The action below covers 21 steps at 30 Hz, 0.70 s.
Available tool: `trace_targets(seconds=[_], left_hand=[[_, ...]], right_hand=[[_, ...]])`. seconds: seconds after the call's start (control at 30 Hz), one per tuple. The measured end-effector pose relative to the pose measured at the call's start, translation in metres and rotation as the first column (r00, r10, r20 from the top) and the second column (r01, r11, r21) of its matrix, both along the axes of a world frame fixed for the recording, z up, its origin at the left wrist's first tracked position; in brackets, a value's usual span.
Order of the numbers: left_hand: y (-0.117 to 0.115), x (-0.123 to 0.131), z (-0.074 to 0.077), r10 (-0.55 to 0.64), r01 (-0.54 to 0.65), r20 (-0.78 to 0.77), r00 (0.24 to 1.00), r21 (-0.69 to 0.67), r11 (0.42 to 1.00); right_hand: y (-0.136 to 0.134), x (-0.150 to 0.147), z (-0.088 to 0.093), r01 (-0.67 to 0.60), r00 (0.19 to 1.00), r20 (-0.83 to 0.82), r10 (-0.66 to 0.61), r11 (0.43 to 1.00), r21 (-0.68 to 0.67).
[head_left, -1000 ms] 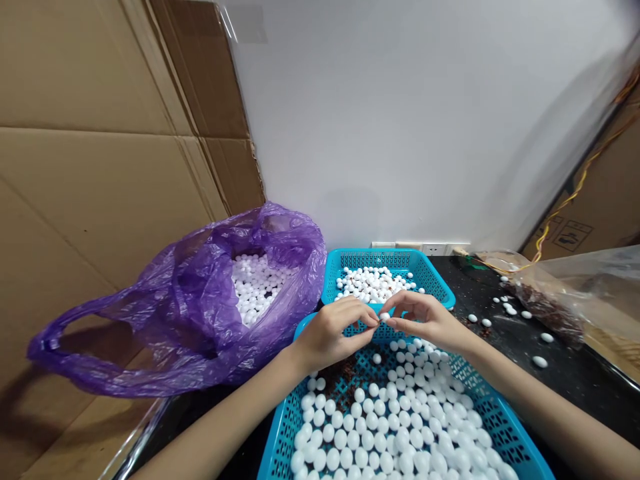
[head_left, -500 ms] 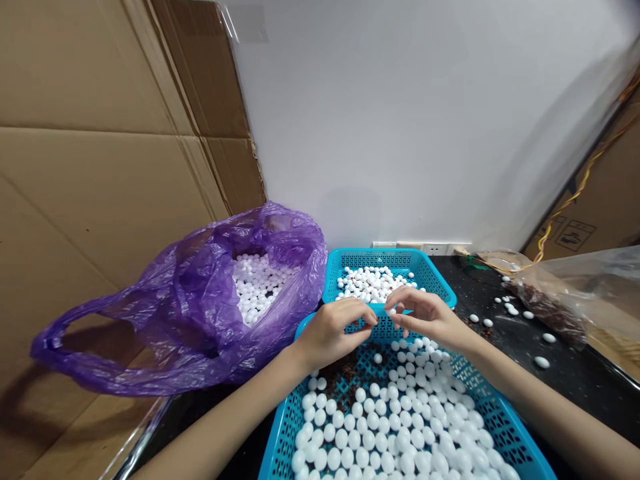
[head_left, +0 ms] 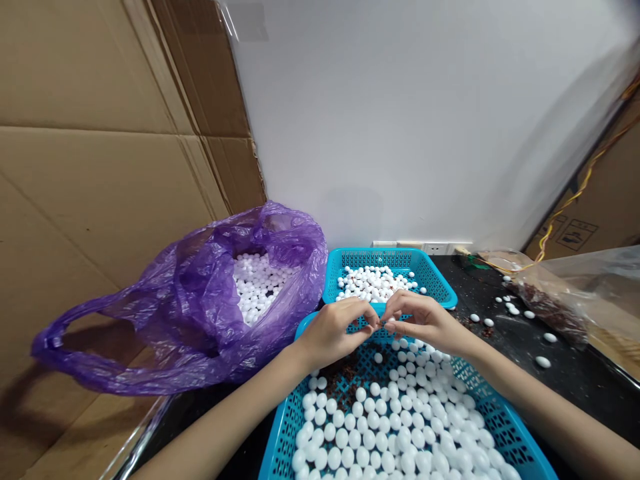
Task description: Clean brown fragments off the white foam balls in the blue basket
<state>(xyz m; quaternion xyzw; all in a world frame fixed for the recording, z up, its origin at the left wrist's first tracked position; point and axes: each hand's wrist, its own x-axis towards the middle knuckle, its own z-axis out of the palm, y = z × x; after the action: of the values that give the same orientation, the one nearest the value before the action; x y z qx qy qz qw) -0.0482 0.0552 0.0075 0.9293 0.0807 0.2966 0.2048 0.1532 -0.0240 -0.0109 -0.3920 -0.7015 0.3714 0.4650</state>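
Observation:
My left hand [head_left: 340,328] and my right hand [head_left: 425,323] meet fingertip to fingertip above the far end of a blue plastic basket [head_left: 515,427]. A small white egg-shaped ball [head_left: 391,321] is pinched in my right fingers, mostly covered by them. The left thumb and forefinger are pressed together at it, with a tiny brownish bit showing between the two hands; what the left fingers hold is too small to name. Below lie many white balls [head_left: 367,440], and dark brown bits [head_left: 345,383] gather at the basket's far left.
A second blue basket [head_left: 443,283] with white balls stands behind, against the wall. On the left a purple plastic bag [head_left: 200,293] gapes open, white balls inside. Loose balls [head_left: 543,362] and a clear bag of brown bits [head_left: 553,310] lie on the black tabletop [head_left: 575,393] at right.
My right hand has moved slightly left, bringing the white ball against my left fingertips. The gap between the hands has closed; the left hand has barely moved.

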Motion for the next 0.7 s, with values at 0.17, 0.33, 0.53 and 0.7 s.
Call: trace_targets(seconds=[0.17, 0.33, 0.53, 0.7], left_hand=[[-0.0013, -0.0001, 0.0012, -0.017, 0.017, -0.016, 1.000, 0.016, 1.000], [-0.0033, 0.0004, 0.0040, -0.048, 0.049, -0.022, 0.999, 0.046, 0.998], [-0.0008, -0.0008, 0.0032, -0.159, 0.161, -0.027, 0.987, 0.088, 0.983], [-0.0029, -0.0009, 0.0054, -0.164, 0.161, 0.005, 0.987, 0.154, 0.975]], right_hand=[[-0.0027, -0.0019, 0.0021, -0.001, 0.999, 0.053, 0.001, 1.000, 0.002], [-0.0035, -0.0027, 0.0044, -0.044, 0.999, -0.033, 0.042, 0.997, -0.061], [-0.0034, -0.0026, 0.0054, -0.132, 0.988, -0.096, 0.119, 0.981, -0.140], [-0.0033, -0.0007, 0.0057, -0.150, 0.982, -0.137, 0.129, 0.977, -0.149]])
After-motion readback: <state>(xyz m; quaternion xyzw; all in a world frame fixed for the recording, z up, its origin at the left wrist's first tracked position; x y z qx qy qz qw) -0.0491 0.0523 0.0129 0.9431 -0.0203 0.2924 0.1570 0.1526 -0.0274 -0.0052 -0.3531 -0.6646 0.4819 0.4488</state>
